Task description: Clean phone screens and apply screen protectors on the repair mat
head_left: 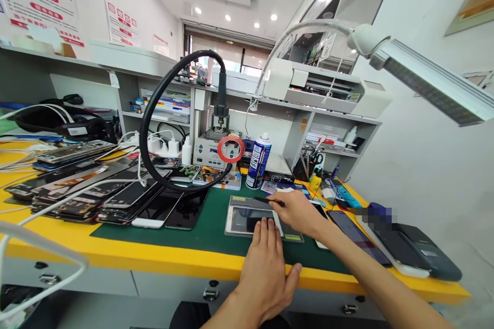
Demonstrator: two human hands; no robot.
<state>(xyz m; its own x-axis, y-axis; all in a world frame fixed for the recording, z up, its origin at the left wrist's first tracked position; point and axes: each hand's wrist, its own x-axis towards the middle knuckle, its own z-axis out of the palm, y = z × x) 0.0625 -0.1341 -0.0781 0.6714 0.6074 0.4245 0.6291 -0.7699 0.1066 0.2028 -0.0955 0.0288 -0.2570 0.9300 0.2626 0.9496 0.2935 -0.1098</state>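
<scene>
A white-framed phone (237, 220) with a dark screen lies flat on a grey textured pad (291, 231), on the green mat (216, 240). My left hand (266, 262) rests with fingers stretched out on the phone's near edge, and its thumb sticks out to the right. Just behind the phone's far right corner, my right hand (295, 209) pinches a thin black tool (263, 199). The tool's tip points left along the phone's far edge. Its exact kind is too small to make out.
Stacks of phone parts (73, 187) fill the left side. A spray can (259, 161) stands behind the pad, beside a machine (206, 149) with a looping black hose (144, 128). More phones (358, 236) lie at right. A lamp (432, 77) hangs above right.
</scene>
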